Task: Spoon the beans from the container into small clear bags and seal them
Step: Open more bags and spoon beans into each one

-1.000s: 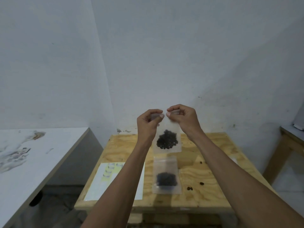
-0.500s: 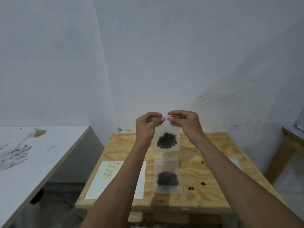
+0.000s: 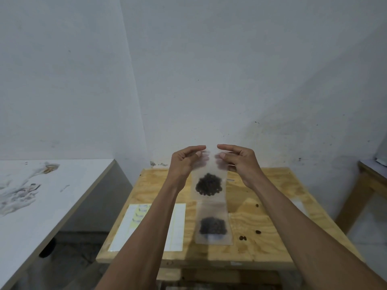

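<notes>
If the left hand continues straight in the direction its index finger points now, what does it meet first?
Probably the right hand: the left hand points rightward across the top of the held bag, index fingertips facing over a small gap. Depth is unclear, so they might pass.

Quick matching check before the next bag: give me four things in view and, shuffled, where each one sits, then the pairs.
Things:
1. held bag of beans
2. second filled bag
3. loose beans
4. white sheet

Places:
A. flat on the wooden table, just below the held one
B. scattered on the table, right of the lying bag
C. on the table's left part, partly under the left forearm
D. in the air, its top between both hands

Pairs: 1-D, 2-A, 3-B, 4-C
</notes>
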Tool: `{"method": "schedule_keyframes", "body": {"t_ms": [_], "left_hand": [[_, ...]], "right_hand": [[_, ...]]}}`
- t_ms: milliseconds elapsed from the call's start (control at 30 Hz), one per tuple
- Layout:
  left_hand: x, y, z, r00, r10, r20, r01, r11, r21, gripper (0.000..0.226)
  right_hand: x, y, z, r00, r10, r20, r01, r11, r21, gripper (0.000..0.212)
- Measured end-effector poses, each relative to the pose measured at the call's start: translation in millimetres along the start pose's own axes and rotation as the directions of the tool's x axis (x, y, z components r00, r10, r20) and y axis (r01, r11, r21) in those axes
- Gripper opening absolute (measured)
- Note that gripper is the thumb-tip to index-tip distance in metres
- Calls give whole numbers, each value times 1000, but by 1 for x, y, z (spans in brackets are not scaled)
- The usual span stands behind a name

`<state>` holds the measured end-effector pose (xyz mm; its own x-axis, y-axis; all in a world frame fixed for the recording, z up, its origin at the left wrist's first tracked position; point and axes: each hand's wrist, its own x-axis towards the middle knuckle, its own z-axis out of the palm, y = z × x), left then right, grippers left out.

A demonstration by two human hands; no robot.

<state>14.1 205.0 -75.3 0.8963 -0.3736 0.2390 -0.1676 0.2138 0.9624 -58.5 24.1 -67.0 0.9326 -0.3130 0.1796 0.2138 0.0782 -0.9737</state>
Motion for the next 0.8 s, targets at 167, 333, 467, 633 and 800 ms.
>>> {"method": "schedule_keyframes", "body": {"t_ms": [167,333,467,633,800], "left_hand": [[-8,-28,-2,997,-72,34,64,978,199,29],[-25,-71,-8,983,-165,-78,180,947,266,24],[-41,-99,-9,956,-267,-123,293,904,312,21],[-50,-110,-10,971,-206,-124,237,725,647,27],[-51,-111,-10,976,-198,-87,185,553,812,34]], "right_hand": [[-7,26,3,976,111,-187,-119,992,-30,23],[-25,59,4,964,247,-99,-266,879,-397,20],[-37,84,4,958,274,-88,-273,773,-572,33],[-47,103,7,959,258,-118,-269,696,-665,37],[-54,108,10,976,196,-94,-181,494,-850,27]]}}
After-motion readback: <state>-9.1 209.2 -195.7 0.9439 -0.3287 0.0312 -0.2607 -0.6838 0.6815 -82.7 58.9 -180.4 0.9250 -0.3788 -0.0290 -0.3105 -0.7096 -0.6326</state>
